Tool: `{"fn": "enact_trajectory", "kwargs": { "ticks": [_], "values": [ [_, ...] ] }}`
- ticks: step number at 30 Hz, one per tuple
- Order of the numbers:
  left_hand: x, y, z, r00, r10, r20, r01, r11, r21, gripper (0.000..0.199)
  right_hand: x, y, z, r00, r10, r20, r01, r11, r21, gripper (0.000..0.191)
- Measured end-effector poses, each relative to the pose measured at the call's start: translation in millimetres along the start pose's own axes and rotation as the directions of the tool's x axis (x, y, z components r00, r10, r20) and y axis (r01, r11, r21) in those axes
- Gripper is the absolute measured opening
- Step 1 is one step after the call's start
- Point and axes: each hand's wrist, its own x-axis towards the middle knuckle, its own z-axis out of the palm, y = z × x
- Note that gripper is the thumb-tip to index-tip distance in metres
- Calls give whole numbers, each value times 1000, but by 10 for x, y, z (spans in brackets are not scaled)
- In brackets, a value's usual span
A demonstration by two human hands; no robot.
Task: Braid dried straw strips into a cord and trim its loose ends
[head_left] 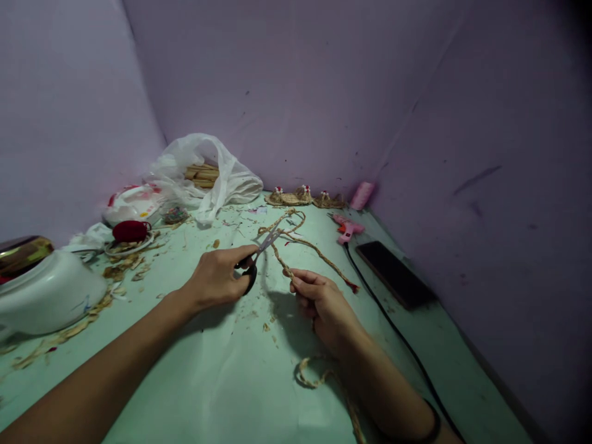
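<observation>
My left hand [219, 276] grips a pair of scissors [267, 240] by its black handles, blades pointing away and to the right. The blades lie at a braided straw cord [281, 256]; whether they touch it I cannot tell. Between thumb and fingers, my right hand [319, 299] pinches that cord near the middle of the table. Beyond the blades the cord loops, and a braided length with a red tip [354, 287] stretches to the right. Below my right wrist curls another piece of braided cord [314, 381].
A pink glue gun [348, 227] with a black cable and a dark phone [395, 273] lie at right. Behind stand small straw pieces [289, 198] and a pink roll [362, 195]. A plastic bag [235, 179], dark red bundle [131, 232] and white pot [55, 293] occupy the left.
</observation>
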Motion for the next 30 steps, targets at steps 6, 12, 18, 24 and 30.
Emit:
{"fn": "enact_trajectory", "kwargs": {
  "ticks": [6, 12, 18, 24, 30],
  "values": [
    [-22, 84, -10, 977, 153, 151, -171, 979, 113, 53, 3, 27, -9, 997, -6, 77, 3, 999, 41, 31],
    [-24, 86, -8, 965, 168, 200, -216, 943, 252, 57, -14, 19, 8, 1000, -22, 22, 22, 999, -30, 36],
    [-30, 77, 11, 965, 168, 200, -215, 946, 242, 60, -29, 6, 27, 1000, -25, -3, 25, 999, -46, 40],
    [-37, 111, 9, 962, 157, 224, -200, 962, 188, 60, -22, 58, 51, 987, -144, -63, 124, 959, -254, 33],
    [-31, 97, -17, 962, 174, 208, -226, 939, 259, 61, -33, 42, 51, 988, -150, -43, 131, 945, -299, 41]
  ]
}}
